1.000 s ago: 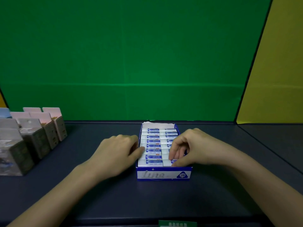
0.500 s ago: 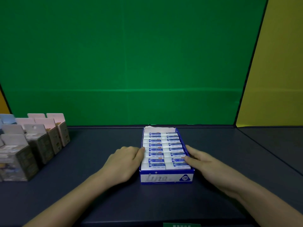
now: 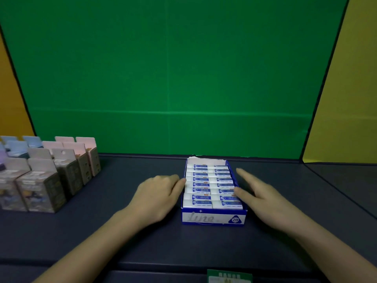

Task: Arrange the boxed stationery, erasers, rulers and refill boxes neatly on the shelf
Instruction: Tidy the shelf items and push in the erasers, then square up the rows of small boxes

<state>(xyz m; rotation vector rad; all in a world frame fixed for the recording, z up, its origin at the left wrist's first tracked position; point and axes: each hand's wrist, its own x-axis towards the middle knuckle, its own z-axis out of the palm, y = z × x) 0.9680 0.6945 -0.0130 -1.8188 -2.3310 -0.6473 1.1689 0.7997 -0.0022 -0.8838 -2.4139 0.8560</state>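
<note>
Half done, I'd guess: eraser box [image 3: 213, 218] at twelve on the shelf [image 3: 122, 231]; left hand [image 3: 157, 199], loosely bent, touching its nine-o'clock wall; right hand [image 3: 259, 197] flat at three; boxed stationery [image 3: 51, 176] ranked at nine; the rest not in sight.

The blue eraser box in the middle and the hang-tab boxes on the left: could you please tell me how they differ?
The eraser box is low and open-topped, showing two columns of erasers; the hang-tab boxes are tall, upright and closed. The eraser box is blue and white and stands alone; the hang-tab boxes are grey, pink or pale blue, packed in rows. Both rest on the dark shelf.
</note>
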